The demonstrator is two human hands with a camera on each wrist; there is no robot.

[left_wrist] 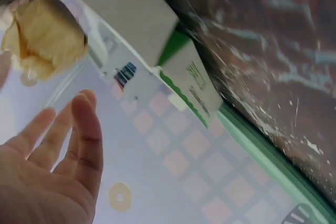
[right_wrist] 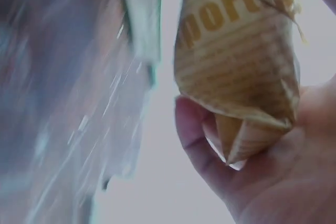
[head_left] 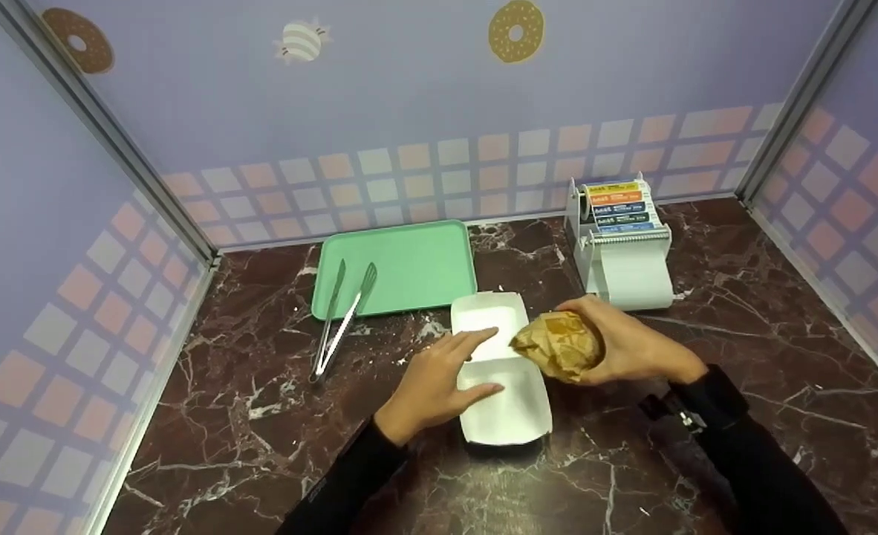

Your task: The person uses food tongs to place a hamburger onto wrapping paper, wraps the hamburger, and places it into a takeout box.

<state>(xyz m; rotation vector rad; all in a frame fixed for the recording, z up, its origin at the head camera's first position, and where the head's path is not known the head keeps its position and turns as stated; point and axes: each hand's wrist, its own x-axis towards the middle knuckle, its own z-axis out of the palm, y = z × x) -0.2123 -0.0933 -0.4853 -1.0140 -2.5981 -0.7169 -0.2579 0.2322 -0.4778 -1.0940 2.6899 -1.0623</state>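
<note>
My right hand (head_left: pixel 617 343) grips a crumpled brown paper-wrapped bundle (head_left: pixel 559 345), fingers and thumb curled around its sides. Printed lettering covers the wrapper in the right wrist view, where the paper bundle (right_wrist: pixel 236 61) shows a folded end. An open white takeout box (head_left: pixel 504 401) lies on the counter just left of it, its lid folded back away from me. Over the box's left edge hovers my left hand (head_left: pixel 435 383), fingers spread and holding nothing. Green print marks the outside of the box (left_wrist: pixel 194 85) in the left wrist view.
Behind the box's left side lies a green tray (head_left: pixel 417 267), with metal tongs (head_left: pixel 346 319) resting across its front edge. A label dispenser (head_left: pixel 621 241) with several colored rolls stands at the back right. Patterned panels (head_left: pixel 439 178) enclose the dark marbled counter (head_left: pixel 261 446).
</note>
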